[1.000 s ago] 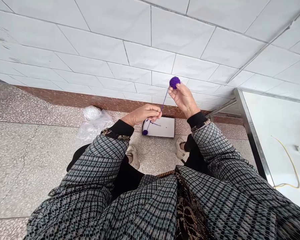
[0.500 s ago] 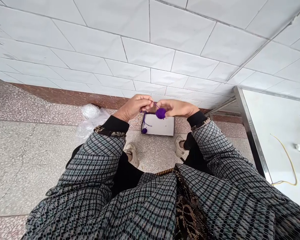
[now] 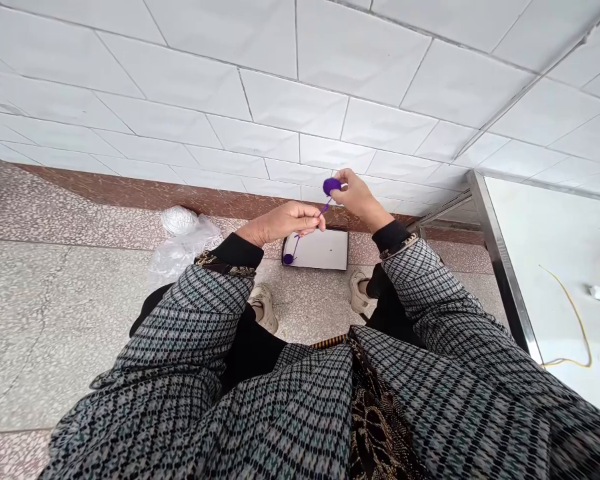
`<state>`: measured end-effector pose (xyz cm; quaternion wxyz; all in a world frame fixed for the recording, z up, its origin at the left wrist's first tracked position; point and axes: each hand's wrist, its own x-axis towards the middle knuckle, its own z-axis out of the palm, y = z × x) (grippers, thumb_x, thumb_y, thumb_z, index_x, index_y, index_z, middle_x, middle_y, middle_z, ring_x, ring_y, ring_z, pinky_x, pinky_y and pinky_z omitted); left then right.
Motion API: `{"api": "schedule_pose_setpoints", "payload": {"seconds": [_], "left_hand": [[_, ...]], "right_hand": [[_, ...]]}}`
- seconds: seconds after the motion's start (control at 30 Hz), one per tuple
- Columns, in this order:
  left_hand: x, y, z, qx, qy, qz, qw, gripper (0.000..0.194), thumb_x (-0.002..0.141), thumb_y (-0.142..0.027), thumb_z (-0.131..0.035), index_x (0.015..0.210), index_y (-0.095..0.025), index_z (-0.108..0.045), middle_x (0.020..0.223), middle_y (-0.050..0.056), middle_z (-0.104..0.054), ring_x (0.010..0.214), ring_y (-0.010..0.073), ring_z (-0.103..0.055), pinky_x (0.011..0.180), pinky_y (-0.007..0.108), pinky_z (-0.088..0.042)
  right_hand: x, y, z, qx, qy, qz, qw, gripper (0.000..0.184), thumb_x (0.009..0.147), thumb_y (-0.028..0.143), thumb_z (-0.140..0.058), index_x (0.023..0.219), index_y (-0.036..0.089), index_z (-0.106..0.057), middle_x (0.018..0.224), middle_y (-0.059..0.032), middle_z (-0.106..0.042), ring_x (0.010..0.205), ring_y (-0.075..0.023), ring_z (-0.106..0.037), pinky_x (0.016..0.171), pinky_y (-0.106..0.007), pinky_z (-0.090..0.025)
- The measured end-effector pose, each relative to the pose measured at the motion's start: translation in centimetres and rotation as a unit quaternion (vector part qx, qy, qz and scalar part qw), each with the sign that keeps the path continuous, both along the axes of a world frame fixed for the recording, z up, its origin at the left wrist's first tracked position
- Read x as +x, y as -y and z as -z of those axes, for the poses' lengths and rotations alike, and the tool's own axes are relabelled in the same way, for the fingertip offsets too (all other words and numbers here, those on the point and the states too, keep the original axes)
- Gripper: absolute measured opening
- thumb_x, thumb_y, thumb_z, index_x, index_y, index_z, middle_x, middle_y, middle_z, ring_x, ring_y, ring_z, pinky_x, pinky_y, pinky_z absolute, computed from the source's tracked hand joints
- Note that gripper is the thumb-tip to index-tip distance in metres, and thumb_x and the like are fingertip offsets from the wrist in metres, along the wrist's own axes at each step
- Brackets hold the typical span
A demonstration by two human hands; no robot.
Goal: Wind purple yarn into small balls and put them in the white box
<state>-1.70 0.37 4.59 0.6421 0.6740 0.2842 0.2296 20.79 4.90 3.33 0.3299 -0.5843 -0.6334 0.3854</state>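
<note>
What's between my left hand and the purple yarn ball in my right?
In the head view, a short purple strand runs from your left hand to the ball in your right hand.

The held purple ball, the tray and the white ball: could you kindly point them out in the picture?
Held purple ball [image 3: 331, 185]: head view, middle of its wound yarn.
Tray [image 3: 321, 252]: head view, bare white bottom.
White ball [image 3: 178, 219]: head view, its visible middle.

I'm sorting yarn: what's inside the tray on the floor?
A small purple ball lies in the near left corner of the tray, with yarn running toward the left hand. That hand covers part of the far left side; what lies there is hidden.
</note>
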Motion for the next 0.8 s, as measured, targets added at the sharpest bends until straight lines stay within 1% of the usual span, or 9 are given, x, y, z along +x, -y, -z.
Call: {"api": "schedule_pose_setpoints", "payload": {"seconds": [0.13, 0.2, 0.3, 0.4, 0.5, 0.6, 0.63, 0.7, 0.8], "left_hand": [[-1.3, -0.6, -0.3, -0.020, 0.036, -0.083, 0.996, 0.020, 0.085, -0.031, -0.075, 0.076, -0.013, -0.073, 0.063, 0.000, -0.053, 0.055, 0.0095, -0.042, 0.056, 0.022, -0.036], [-2.1, -1.2, -0.3, -0.027, 0.062, -0.154, 0.986, 0.019, 0.084, -0.027, -0.072, 0.070, -0.014, -0.068, 0.060, 0.000, -0.050, 0.053, 0.0091, -0.039, 0.054, 0.022, -0.035], [-2.9, -2.0, 0.1, -0.023, 0.082, -0.259, 0.962, 0.018, 0.083, -0.019, -0.064, 0.064, -0.016, -0.061, 0.057, -0.001, -0.045, 0.051, 0.0092, -0.036, 0.053, 0.021, -0.036], [-2.6, -2.2, 0.8, -0.042, 0.039, -0.263, 0.963, 0.022, 0.086, -0.017, -0.061, 0.064, -0.017, -0.060, 0.056, -0.003, -0.042, 0.050, 0.0093, -0.035, 0.051, 0.021, -0.034], [-1.3, -1.5, 1.2, -0.048, -0.005, -0.128, 0.991, 0.023, 0.094, -0.022, -0.063, 0.072, -0.016, -0.066, 0.063, 0.000, -0.053, 0.053, 0.0099, -0.043, 0.055, 0.021, -0.038], [-0.2, -0.6, 0.9, -0.016, -0.006, 0.024, 1.000, 0.024, 0.098, -0.030, -0.067, 0.079, -0.016, -0.070, 0.070, 0.003, -0.062, 0.059, 0.0122, -0.052, 0.062, 0.024, -0.045], [-0.1, -0.4, 0.7, -0.006, -0.005, 0.048, 0.999, 0.024, 0.098, -0.032, -0.068, 0.080, -0.016, -0.070, 0.070, 0.003, -0.062, 0.060, 0.0127, -0.052, 0.063, 0.025, -0.046], [-0.3, -0.4, 0.5, 0.008, 0.000, 0.041, 0.999, 0.025, 0.097, -0.032, -0.069, 0.078, -0.016, -0.069, 0.068, 0.002, -0.060, 0.060, 0.0127, -0.052, 0.064, 0.025, -0.045], [-1.1, -0.9, 0.5, -0.006, 0.018, -0.043, 0.999, 0.022, 0.089, -0.027, -0.068, 0.070, -0.016, -0.068, 0.065, 0.002, -0.058, 0.060, 0.0120, -0.050, 0.063, 0.024, -0.042]], "right_hand": [[1.8, 1.0, -1.3, -0.068, 0.211, -0.171, 0.960, 0.029, 0.074, -0.001, -0.071, 0.092, 0.020, -0.061, 0.089, -0.0038, -0.064, 0.082, -0.0203, -0.055, 0.078, -0.034, -0.047], [2.7, 1.5, -1.8, -0.149, 0.173, -0.304, 0.925, 0.027, 0.073, 0.001, -0.071, 0.093, 0.018, -0.066, 0.087, -0.0027, -0.065, 0.079, -0.0189, -0.055, 0.073, -0.031, -0.045], [3.6, 1.8, -2.3, -0.212, -0.044, -0.441, 0.871, 0.033, 0.075, 0.016, -0.081, 0.106, 0.016, -0.069, 0.095, -0.0030, -0.070, 0.082, -0.0170, -0.061, 0.073, -0.028, -0.051], [3.6, 1.5, -2.5, -0.159, -0.251, -0.379, 0.876, 0.058, 0.072, 0.040, -0.097, 0.113, 0.018, -0.062, 0.108, -0.0062, -0.071, 0.081, -0.0151, -0.065, 0.072, -0.028, -0.057], [2.1, 0.7, -2.4, -0.053, -0.364, -0.186, 0.911, 0.066, 0.074, 0.058, -0.096, 0.112, 0.023, -0.056, 0.106, -0.0039, -0.067, 0.079, -0.0141, -0.062, 0.073, -0.028, -0.058], [0.1, 0.5, -1.8, -0.021, -0.301, -0.058, 0.952, 0.046, 0.085, 0.047, -0.086, 0.110, 0.025, -0.054, 0.102, -0.0034, -0.064, 0.087, -0.0171, -0.062, 0.081, -0.032, -0.060], [-0.4, 0.6, -1.7, -0.027, -0.233, -0.060, 0.970, 0.040, 0.087, 0.040, -0.084, 0.109, 0.024, -0.055, 0.101, -0.0036, -0.064, 0.088, -0.0179, -0.062, 0.082, -0.032, -0.059], [-0.7, 1.1, -1.5, -0.052, -0.087, -0.144, 0.984, 0.034, 0.085, 0.028, -0.083, 0.107, 0.022, -0.058, 0.100, -0.0040, -0.067, 0.088, -0.0181, -0.061, 0.079, -0.032, -0.057], [0.5, 1.7, -1.6, -0.130, -0.047, -0.361, 0.922, 0.041, 0.078, 0.026, -0.088, 0.107, 0.019, -0.060, 0.104, -0.0049, -0.071, 0.084, -0.0159, -0.061, 0.072, -0.027, -0.054]]}}
